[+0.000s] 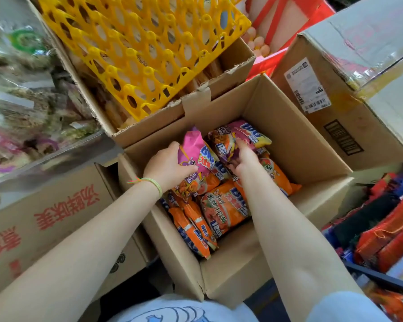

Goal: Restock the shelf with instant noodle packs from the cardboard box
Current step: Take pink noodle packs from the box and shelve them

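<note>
An open cardboard box [296, 145] sits in front of me with several instant noodle packs inside. My left hand [165, 165] grips a pink and purple noodle pack [197, 152], tilted up at the box's left side. My right hand [244, 159] reaches into the box and its fingers curl round a second purple pack [228, 140] lying toward the back. Orange noodle packs [219, 212] fill the nearer part of the box, some standing on edge.
A yellow plastic egg tray [135, 47] lies in another carton behind the box. A sealed carton with a label [330, 112] stands at the right, a printed carton [44, 217] at the left. Shelf goods in red and orange packs [386, 233] show at lower right.
</note>
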Available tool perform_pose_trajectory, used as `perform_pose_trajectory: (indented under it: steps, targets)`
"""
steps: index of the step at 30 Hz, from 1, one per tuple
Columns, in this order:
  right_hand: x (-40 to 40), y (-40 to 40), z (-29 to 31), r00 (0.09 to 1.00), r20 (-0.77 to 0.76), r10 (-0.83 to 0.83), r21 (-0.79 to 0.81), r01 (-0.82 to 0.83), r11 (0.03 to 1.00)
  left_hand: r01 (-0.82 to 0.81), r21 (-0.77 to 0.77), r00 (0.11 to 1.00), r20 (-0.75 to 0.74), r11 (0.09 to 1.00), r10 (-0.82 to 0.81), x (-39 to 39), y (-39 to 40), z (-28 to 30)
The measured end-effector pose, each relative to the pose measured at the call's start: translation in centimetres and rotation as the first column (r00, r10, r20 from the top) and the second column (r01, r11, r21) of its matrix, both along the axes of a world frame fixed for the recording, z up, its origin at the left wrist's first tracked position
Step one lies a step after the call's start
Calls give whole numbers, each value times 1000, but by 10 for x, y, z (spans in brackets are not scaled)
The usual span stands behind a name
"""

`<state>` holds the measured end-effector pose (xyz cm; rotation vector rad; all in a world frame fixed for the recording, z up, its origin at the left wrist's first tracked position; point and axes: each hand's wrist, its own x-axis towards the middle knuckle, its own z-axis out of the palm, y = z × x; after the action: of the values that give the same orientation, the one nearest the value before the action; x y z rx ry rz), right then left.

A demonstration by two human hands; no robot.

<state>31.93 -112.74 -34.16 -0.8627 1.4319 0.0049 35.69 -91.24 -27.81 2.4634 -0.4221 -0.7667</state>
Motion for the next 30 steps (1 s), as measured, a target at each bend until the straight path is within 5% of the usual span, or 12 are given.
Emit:
perform_pose_trajectory:
  steps: [4,12,17,21,25,30]
  targets:
    - [12,5,-15,994,-68,79,-26,-81,996,0,13,1000,-7,1000,0,1,2,-3]
    - [-19,5,29,997,6,-73,-244,73,967,-28,-27,999,-22,999,28,2,5,-3]
    - [-80,34,119,962,230,-145,-208,194,959,-94,-189,995,-54,977,86,-5,7,19]
    - [-145,68,193,802,565,-195,-130,319,939,-225,-489,968,-213,842,135,-21,16,63]
    - [-207,117,244,626,741,-243,16,345,939,-449,-670,736,-653,592,-181,-42,29,115]
    - [-280,188,261,563,756,-335,1,510,860,-322,-751,529,-648,576,-548,-93,41,156]
